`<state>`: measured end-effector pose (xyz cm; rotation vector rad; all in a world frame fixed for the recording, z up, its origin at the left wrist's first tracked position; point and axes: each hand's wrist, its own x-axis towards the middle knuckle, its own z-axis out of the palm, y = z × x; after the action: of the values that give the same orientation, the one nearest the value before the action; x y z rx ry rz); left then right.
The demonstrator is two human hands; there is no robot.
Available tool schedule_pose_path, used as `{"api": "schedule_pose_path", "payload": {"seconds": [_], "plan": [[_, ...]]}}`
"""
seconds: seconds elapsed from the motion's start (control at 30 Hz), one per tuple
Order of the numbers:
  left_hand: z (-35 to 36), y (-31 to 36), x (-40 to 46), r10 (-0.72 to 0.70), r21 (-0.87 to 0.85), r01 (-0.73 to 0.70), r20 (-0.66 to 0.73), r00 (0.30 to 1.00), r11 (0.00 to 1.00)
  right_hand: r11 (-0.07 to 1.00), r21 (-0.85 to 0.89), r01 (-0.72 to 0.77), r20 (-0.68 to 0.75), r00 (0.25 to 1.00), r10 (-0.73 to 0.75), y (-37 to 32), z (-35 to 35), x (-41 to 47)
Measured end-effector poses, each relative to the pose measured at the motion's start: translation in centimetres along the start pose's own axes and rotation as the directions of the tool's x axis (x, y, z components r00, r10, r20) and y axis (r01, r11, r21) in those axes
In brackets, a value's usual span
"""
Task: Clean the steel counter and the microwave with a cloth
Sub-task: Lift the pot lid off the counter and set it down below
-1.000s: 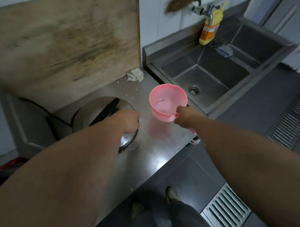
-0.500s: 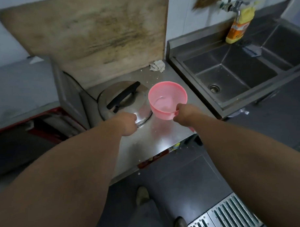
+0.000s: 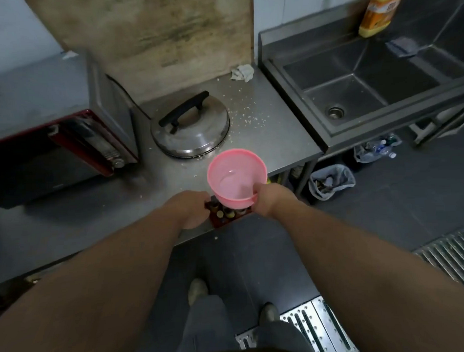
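Pulled back from the pot lid, the left hand grips a small rack at the counter edge while the right hand pinches the pink bowl of water, likely clearing up before fetching the cloth.

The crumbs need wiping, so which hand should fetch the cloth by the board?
Left, probably. The right hand grips the pink bowl holding water, while the left hand seems unladen. The cloth lies across the counter.

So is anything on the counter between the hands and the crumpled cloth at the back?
The right hand grips a pink bowl, so it isn't free. The pot lid sits left of the line to the cloth; only crumbs lie between.
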<state>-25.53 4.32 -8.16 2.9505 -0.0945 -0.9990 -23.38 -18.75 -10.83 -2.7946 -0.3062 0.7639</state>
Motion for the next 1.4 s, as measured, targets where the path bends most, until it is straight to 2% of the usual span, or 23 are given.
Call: {"api": "schedule_pose_path", "payload": {"seconds": [0.3,0.57,0.8,0.93,1.03,1.2,1.4], "plan": [[7.2,-3.2,-1.5,-0.086,-0.073,0.095,0.114,0.99,0.993,0.998,-0.067,-0.004,0.137,0.991,0.013,1.5,6.7,-0.8],[14.6,-8.5,-0.1,-0.113,-0.194,0.155,0.211,0.971,0.969,0.998,-0.045,-0.038,0.249,0.967,0.048,-2.9,15.2,2.7],[21.1,-17.5,4.8,-0.09,-0.182,0.143,0.273,0.958,0.973,0.995,0.017,-0.099,0.344,0.935,0.087,-8.4,25.0,9.2],[25.8,-23.1,9.9,-0.115,-0.12,0.157,0.298,0.948,0.98,0.985,0.086,-0.15,0.341,0.933,0.112,-11.8,30.4,16.0],[28.7,-25.5,13.6,-0.102,-0.073,0.124,0.261,0.96,0.99,0.975,0.103,-0.197,0.305,0.939,0.158,-13.5,34.0,21.4],[34.9,-27.6,19.1,-0.041,-0.052,0.054,0.213,0.976,0.997,0.955,0.143,-0.26,0.242,0.945,0.221,-14.8,39.8,29.3],[41.7,-28.4,24.5,0.029,-0.021,-0.024,0.244,0.969,0.999,0.931,0.204,-0.301,0.18,0.947,0.267,-14.9,46.8,35.0]]}}
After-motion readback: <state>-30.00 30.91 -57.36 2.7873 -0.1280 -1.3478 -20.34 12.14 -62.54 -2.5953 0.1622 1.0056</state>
